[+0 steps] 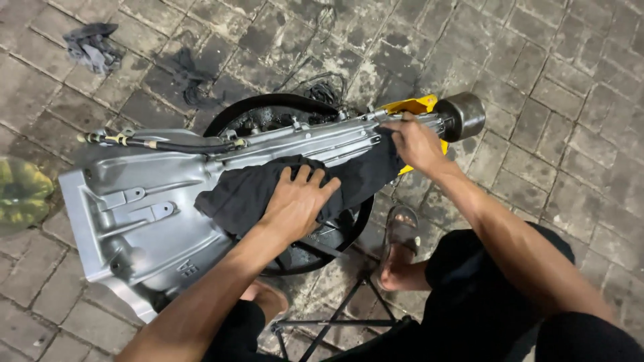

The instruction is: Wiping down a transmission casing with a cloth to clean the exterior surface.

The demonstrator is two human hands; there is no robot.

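Note:
A large silver metal gearbox housing (134, 201) lies on its side over a black ring-shaped stand (282, 107). A black cloth (248, 188) is draped across its narrow middle. My left hand (295, 201) lies flat on the cloth, fingers spread, pressing it onto the housing. My right hand (416, 144) grips the far end of the cloth against the narrow tail of the housing, near its dark round end cap (463, 115). A yellow part (410, 106) shows behind the tail. A black cable (168, 144) runs along the top of the housing.
The ground is stained grey paving brick. A dark rag (90, 47) lies at the far left, coiled wire (325, 90) behind the stand. My sandalled foot (399, 248) rests by the stand, with black stool legs (335, 315) below. A yellow-green object (20, 191) sits at the left edge.

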